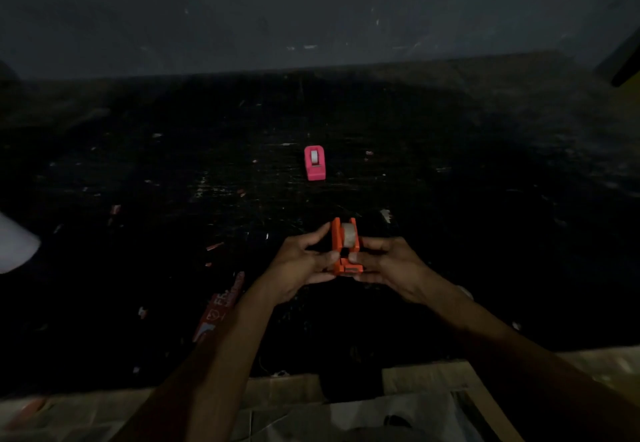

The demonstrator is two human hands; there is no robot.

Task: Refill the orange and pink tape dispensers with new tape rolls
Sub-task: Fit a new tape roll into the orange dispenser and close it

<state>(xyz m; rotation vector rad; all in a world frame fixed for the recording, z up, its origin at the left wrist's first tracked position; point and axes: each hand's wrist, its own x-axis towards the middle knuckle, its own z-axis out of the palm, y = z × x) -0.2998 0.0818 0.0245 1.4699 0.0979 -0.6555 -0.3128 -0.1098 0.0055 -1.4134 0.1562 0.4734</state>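
Observation:
An orange tape dispenser (336, 244) is held above the dark table between both hands, with a pale tape roll (350, 235) sitting in its cradle. My left hand (301, 265) grips its left side, thumb near the front end. My right hand (388, 263) grips the right side, thumb pressed on the front by the cutter. Farther back on the table stands a pink tape dispenser (314, 162) with a whitish roll showing in its slot.
The black table top (450, 233) is scratched and dotted with small scraps. A torn red-and-white wrapper (218, 306) lies near my left forearm. Something white (14, 244) juts in at the left edge. A grey wall rises behind the table.

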